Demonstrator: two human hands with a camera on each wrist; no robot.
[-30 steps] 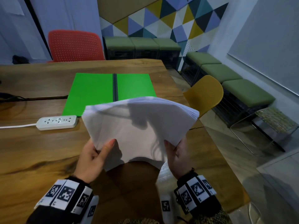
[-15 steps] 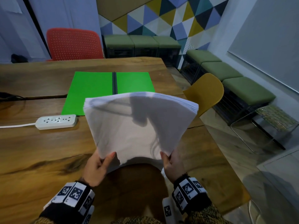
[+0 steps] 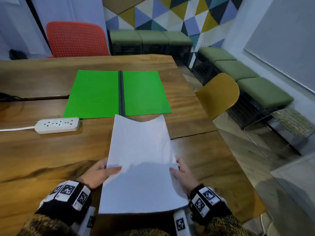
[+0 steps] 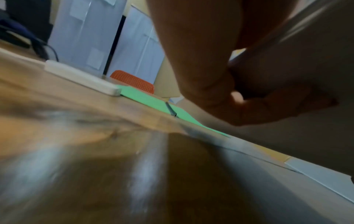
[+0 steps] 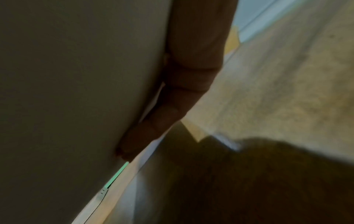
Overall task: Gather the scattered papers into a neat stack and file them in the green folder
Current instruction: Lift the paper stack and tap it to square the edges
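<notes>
From the head view, the left hand (image 3: 98, 172) and right hand (image 3: 183, 174) gripped the paper stack (image 3: 141, 160) by its side edges above the tabletop (image 3: 42, 155), just near of the open green folder (image 3: 95, 94). A power strip (image 3: 58, 125) lay left.

The left wrist view showed fingers (image 4: 277, 109) curled under the sheets.

The right wrist view showed fingers (image 5: 172, 115) against the paper's underside.

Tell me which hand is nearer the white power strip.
Left. The left hand grips the paper stack's left edge, on the same side as the power strip; the right hand holds the opposite edge, farther away.
</notes>
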